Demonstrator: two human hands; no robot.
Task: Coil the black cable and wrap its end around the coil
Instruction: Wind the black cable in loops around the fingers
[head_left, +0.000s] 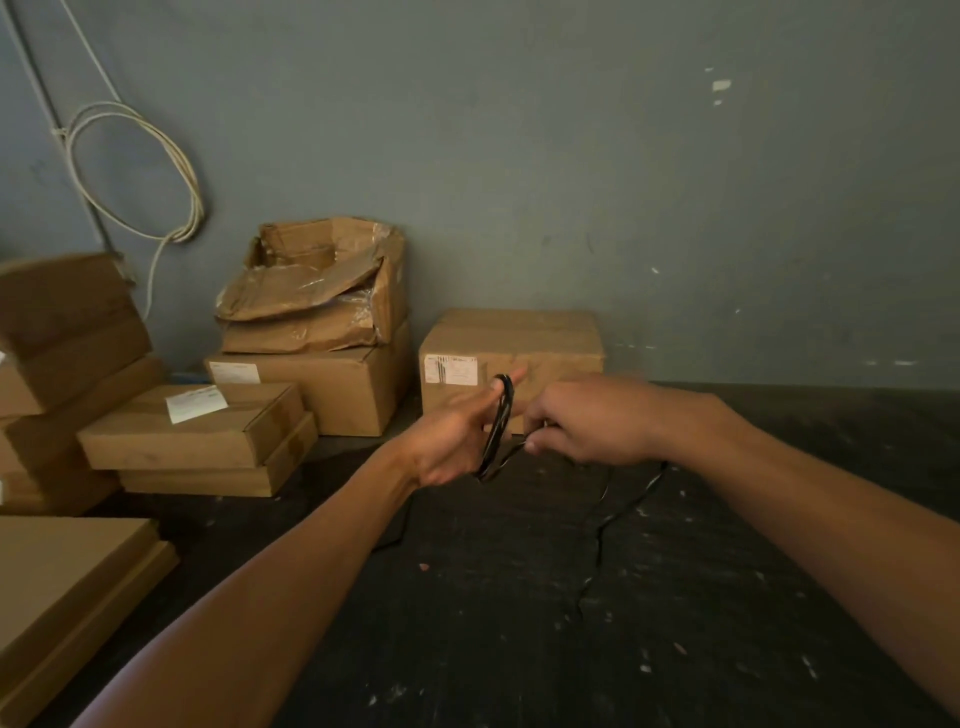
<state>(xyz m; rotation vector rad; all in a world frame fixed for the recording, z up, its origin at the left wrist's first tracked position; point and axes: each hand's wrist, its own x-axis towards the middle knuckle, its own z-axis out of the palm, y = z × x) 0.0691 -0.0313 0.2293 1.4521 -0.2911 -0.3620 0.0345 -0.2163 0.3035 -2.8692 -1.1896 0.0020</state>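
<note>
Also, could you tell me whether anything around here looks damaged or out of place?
Yes: the open box stacked against the wall is crushed and torn, with its flaps buckled and its tape peeling. The sealed box to its right looks intact.

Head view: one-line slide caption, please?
Coil looped over the left hand; right hand pinches the loose cable trailing to the floor.

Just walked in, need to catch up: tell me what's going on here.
A person is coiling a black cable. Several loops sit around the outstretched fingers of the left hand, while the right hand pinches the strand beside them. A long loose tail trails across the dark surface, so coiling is unfinished and the end is not yet wrapped.
</note>
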